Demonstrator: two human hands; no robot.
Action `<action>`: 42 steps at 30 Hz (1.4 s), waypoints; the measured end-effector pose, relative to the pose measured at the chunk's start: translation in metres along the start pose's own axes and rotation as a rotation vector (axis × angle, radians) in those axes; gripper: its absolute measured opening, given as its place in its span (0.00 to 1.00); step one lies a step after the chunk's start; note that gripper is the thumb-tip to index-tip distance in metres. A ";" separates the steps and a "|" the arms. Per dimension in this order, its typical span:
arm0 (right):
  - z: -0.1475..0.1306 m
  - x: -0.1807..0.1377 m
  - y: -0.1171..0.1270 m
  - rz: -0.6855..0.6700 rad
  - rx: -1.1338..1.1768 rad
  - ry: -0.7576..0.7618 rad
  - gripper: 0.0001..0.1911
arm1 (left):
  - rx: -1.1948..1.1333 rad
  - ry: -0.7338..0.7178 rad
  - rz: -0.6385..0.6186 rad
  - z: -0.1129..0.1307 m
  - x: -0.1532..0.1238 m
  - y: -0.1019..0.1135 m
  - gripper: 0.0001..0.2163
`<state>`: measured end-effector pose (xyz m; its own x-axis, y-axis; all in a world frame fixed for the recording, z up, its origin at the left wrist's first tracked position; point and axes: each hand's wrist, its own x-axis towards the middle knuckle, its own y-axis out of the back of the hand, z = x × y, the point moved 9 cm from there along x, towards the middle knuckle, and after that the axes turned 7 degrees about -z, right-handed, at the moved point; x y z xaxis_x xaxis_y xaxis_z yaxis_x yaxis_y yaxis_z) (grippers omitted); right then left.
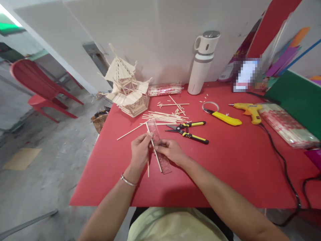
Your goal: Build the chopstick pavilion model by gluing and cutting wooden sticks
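Note:
My left hand [139,149] pinches a thin wooden stick [153,146] that runs diagonally along a clear ruler [160,150]. My right hand [171,150] holds the ruler against the stick, just above the red table [225,174]. A second short stick [148,168] hangs below my left hand. A loose pile of sticks [163,116] lies just beyond the hands. Black and yellow cutters [188,131] rest to the right of the ruler's far end.
A stick-built pagoda model [126,87] stands at the table's far left corner. A white flask [202,63], wrapped stick packs [165,89], a yellow knife [224,117], a tape ring [210,105] and a yellow glue gun [249,110] with black cord [286,170] lie further back and right. A red chair [37,87] stands left.

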<state>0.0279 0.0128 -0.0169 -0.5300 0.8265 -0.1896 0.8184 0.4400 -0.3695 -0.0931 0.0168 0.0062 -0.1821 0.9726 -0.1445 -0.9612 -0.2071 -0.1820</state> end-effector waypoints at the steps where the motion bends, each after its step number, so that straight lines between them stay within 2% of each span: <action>1: 0.000 0.000 0.000 -0.001 0.000 0.000 0.16 | -0.001 -0.003 0.000 0.000 0.000 0.000 0.15; 37: 0.000 -0.001 -0.001 -0.007 0.055 0.011 0.18 | -0.061 0.006 -0.044 -0.003 0.000 -0.002 0.15; 42: -0.002 -0.001 0.001 0.003 0.057 0.027 0.19 | -0.078 0.041 -0.062 -0.003 0.001 -0.005 0.16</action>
<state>0.0296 0.0130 -0.0155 -0.5210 0.8372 -0.1660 0.8054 0.4179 -0.4204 -0.0874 0.0181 0.0044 -0.1126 0.9790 -0.1699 -0.9511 -0.1557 -0.2668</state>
